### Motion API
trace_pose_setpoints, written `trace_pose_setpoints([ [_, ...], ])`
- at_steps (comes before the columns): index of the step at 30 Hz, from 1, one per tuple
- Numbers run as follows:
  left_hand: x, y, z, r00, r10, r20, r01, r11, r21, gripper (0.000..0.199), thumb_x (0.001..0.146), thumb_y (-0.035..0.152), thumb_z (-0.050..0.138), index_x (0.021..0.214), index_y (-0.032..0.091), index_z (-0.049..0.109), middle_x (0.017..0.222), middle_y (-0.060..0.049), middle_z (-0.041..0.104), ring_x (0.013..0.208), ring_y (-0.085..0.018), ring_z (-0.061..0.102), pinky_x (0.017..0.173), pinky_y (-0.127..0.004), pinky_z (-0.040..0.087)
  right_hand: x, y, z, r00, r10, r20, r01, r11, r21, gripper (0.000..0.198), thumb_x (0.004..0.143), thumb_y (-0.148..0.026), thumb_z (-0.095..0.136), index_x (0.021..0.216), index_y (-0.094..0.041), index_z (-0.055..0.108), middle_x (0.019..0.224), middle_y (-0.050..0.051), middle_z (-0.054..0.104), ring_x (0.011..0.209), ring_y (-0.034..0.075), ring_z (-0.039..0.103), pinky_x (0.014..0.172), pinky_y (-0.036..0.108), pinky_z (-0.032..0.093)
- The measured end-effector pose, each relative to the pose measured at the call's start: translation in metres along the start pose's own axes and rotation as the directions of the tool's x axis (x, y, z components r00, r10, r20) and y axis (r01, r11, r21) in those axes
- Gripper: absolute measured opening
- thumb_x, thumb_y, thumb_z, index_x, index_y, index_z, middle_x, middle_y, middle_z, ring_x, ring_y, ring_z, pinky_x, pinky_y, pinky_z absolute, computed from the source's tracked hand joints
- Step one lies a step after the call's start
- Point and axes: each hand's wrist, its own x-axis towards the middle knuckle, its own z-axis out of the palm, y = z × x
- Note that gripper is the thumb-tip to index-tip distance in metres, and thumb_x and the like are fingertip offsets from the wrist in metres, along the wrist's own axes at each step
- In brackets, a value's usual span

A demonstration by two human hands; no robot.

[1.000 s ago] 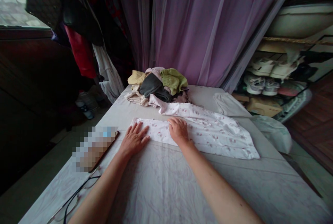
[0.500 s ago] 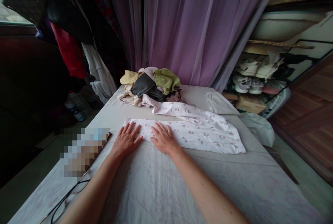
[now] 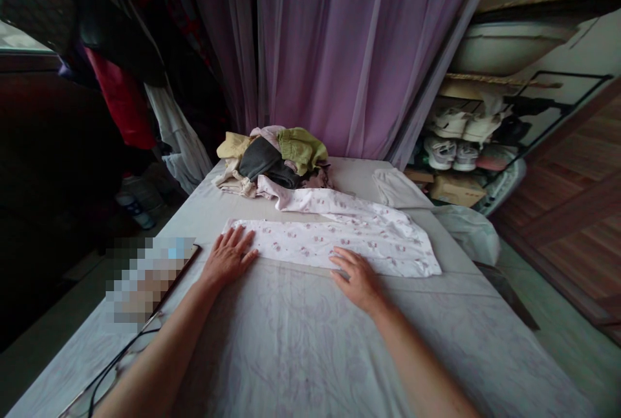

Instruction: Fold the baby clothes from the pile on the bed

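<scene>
White pants (image 3: 310,237) with a small pinkish print lie spread across the cloth-covered table (image 3: 291,340). One leg stretches flat toward the left; the other lies behind it, reaching the clothes pile. My left hand (image 3: 229,255) rests on the left end of the near leg, fingers spread and holding nothing. Along the near edge of the same leg, farther right, is my right hand (image 3: 356,277), its fingers apart and slightly bent, with the fingertips at the fabric.
Behind the pants is a pile of crumpled clothes (image 3: 274,158). A pale folded cloth (image 3: 400,188) lies at the far right. Eyeglasses (image 3: 114,373) and a blurred-out flat object (image 3: 152,282) lie left. A shoe rack (image 3: 466,127) stands beyond the table.
My right hand has slid right along the near pant leg, away from my left hand. The left hand stays at the leg's end. The camera view has shifted slightly.
</scene>
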Motion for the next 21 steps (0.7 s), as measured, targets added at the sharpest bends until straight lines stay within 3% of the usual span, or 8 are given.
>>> trace_pose_setpoints([
  [4,-0.004,0.001,-0.004,0.996,0.057,-0.072,-0.061,0.997,-0.051,0.05,0.089,0.05,0.051,0.132,0.026,0.059,0.146,-0.01,0.051,0.138,-0.031,0.041,0.115,-0.053,0.027,-0.008,0.019,-0.005,0.997,0.033,-0.071,-0.032,0.999,0.014,0.015,0.085,-0.024,0.06,0.093,-0.024,0.073,0.116,0.008,0.069,0.109,0.022,0.062,0.096,0.041,0.049],
  [8,-0.014,0.027,-0.006,0.978,0.185,-0.098,-0.195,0.976,-0.1,0.035,0.091,0.041,0.051,0.117,0.026,0.067,0.132,-0.009,0.063,0.127,-0.028,0.053,0.114,-0.052,0.03,-0.007,0.021,-0.01,0.998,0.029,-0.062,-0.029,1.0,-0.002,0.016,0.09,-0.022,0.055,0.088,-0.023,0.071,0.11,0.007,0.071,0.105,0.021,0.063,0.094,0.039,0.048],
  [15,-0.016,0.103,0.006,0.928,0.361,-0.089,-0.372,0.913,-0.168,0.032,0.091,0.042,0.055,0.117,0.026,0.067,0.129,-0.008,0.065,0.124,-0.026,0.055,0.112,-0.05,0.033,-0.006,0.012,-0.014,0.996,0.008,-0.085,-0.003,0.998,0.063,0.019,0.092,-0.02,0.048,0.086,-0.022,0.066,0.107,0.007,0.071,0.105,0.02,0.063,0.093,0.036,0.047],
  [21,-0.007,0.113,0.008,0.91,0.394,-0.131,-0.413,0.894,-0.172,0.03,0.095,0.037,0.051,0.113,0.025,0.07,0.123,-0.009,0.068,0.115,-0.024,0.061,0.104,-0.046,0.043,-0.009,0.008,-0.015,0.991,0.01,-0.132,0.003,0.996,0.091,0.015,0.09,-0.017,0.05,0.082,-0.021,0.062,0.103,0.006,0.071,0.1,0.02,0.063,0.09,0.034,0.046],
])
